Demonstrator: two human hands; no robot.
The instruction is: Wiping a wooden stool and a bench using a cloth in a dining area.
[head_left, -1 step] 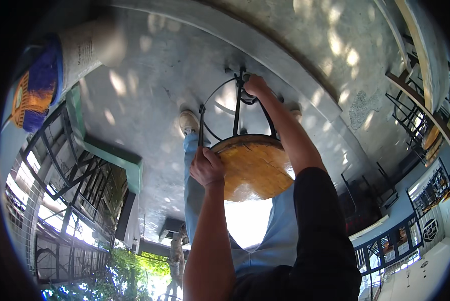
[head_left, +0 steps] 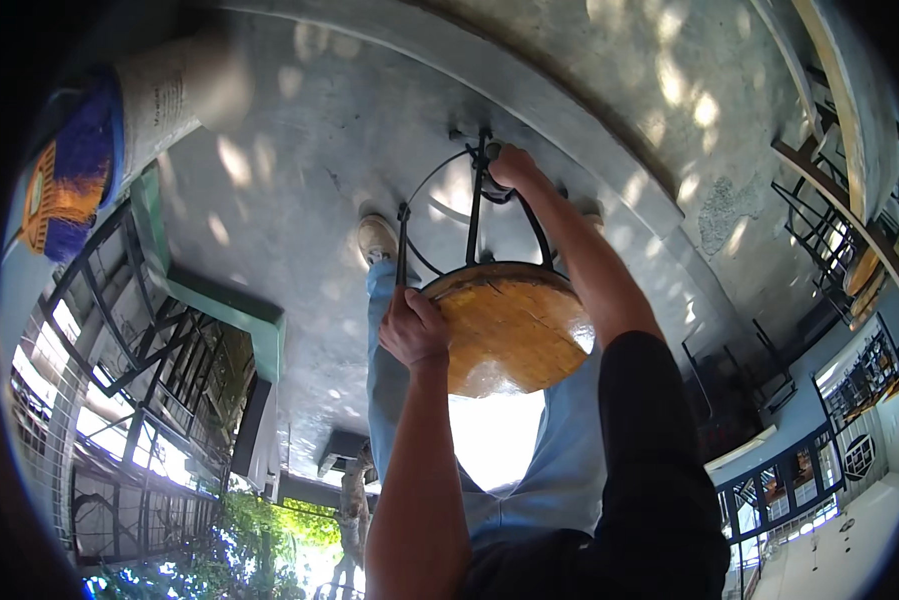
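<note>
A stool with a round, worn wooden seat [head_left: 509, 325] lies tilted between my legs, its black metal legs [head_left: 475, 215] pointing away from me. A thin metal ring [head_left: 432, 180] joins the legs. My left hand [head_left: 414, 328] is closed round a leg where it meets the left edge of the seat. At the far end of the legs, my right hand [head_left: 513, 167] is closed on a dark grey, soft-looking piece [head_left: 496, 190] against the metal frame. Its fingers are partly hidden, and I cannot make out exactly what that piece is.
My shoe [head_left: 377, 238] stands left of the stool on the grey concrete floor [head_left: 299, 210]. A low concrete curb [head_left: 569, 120] curves beyond it. At far left are a purple and orange broom head [head_left: 69, 170] and a pale bucket [head_left: 164, 105]. Black metal furniture [head_left: 819, 220] stands at right.
My right hand has shifted very slightly toward me and to the right along the frame. The left hand keeps its hold, and the seat has barely moved.
</note>
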